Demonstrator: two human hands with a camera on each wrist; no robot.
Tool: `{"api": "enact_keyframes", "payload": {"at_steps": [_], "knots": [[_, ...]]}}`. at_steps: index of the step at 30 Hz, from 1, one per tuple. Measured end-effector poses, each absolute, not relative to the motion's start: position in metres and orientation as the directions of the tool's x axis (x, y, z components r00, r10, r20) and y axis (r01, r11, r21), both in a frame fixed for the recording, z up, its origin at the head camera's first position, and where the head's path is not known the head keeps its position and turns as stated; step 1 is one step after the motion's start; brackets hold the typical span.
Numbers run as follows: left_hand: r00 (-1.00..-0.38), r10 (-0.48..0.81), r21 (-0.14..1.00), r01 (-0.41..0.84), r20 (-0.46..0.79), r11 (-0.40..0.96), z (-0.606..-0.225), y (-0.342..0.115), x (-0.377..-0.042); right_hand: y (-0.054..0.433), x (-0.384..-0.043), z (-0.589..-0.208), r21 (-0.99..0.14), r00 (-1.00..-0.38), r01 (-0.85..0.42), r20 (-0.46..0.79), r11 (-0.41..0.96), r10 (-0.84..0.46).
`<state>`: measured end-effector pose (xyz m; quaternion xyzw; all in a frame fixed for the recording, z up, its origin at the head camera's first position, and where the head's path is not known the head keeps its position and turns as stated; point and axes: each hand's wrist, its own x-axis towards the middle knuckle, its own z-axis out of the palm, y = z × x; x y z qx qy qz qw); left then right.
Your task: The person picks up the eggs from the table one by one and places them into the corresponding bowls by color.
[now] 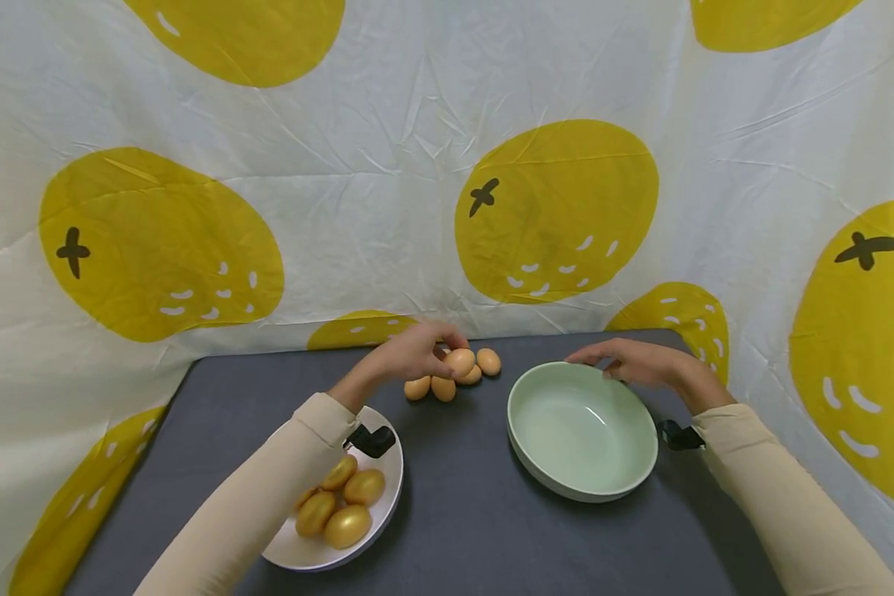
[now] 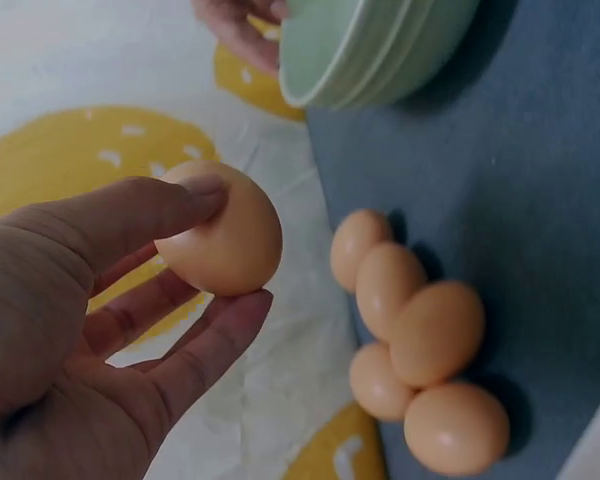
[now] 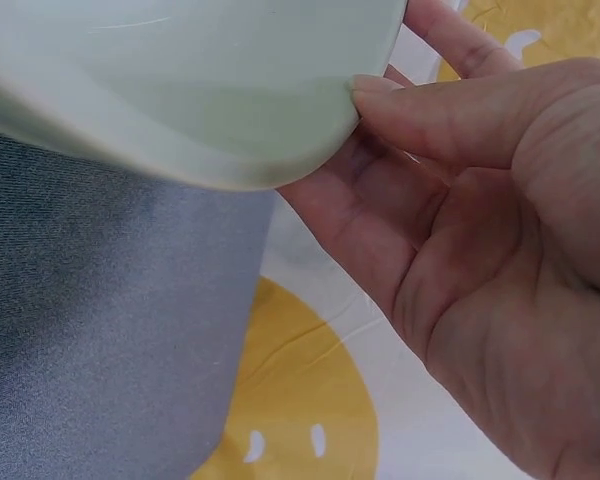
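Note:
My left hand (image 1: 415, 349) pinches a brown egg (image 2: 228, 235) between thumb and fingertips, raised above the far part of the table. Below it a cluster of several brown eggs (image 2: 437, 333) lies on the dark cloth. On the right, my right hand (image 1: 641, 362) holds the far right rim of a pale green bowl (image 1: 577, 430). In the right wrist view its thumb lies on the inner side of the bowl wall (image 3: 230, 120), with fingers behind it. The bowl's visible inside is bare.
A white plate or shallow bowl (image 1: 390, 488) with several gold eggs (image 1: 348, 526) stands at the front left, partly hidden under my left forearm. Behind the grey table (image 1: 462, 513) hangs a white curtain (image 1: 372, 223) with yellow fruit prints.

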<state>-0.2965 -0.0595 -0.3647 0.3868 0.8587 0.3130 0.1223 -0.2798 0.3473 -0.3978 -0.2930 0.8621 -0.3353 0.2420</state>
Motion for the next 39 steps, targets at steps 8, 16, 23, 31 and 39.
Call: {"api": "enact_keyframes", "payload": {"at_steps": [8, 16, 23, 31, 39], "knots": [[-0.593, 0.805, 0.648, 0.627, 0.036, 0.433, -0.366, -0.034, -0.289, 0.347, -0.284, -0.400, -0.728, -0.713, -0.325, -0.230, 0.603, -0.663], [-0.540, 0.841, 0.660, 0.645, 0.038, 0.384, -0.370, -0.007, -0.280, 0.347, -0.285, -0.400, -0.735, -0.704, -0.346, -0.208, 0.584, -0.679], [-0.516, 0.857, 0.682, 0.627, 0.001, 0.377, -0.376, 0.014, -0.272, 0.349, -0.285, -0.400, -0.737, -0.706, -0.334, -0.216, 0.587, -0.674], [-0.466, 0.884, 0.661, 0.657, -0.020, 0.362, -0.389, 0.032, -0.269, 0.347, -0.283, -0.399, -0.717, -0.734, -0.299, -0.249, 0.629, -0.632], [-0.435, 0.899, 0.633, 0.684, -0.047, 0.364, -0.397, 0.045, -0.262, 0.345, -0.281, -0.396, -0.734, -0.734, -0.295, -0.236, 0.611, -0.637]]}}
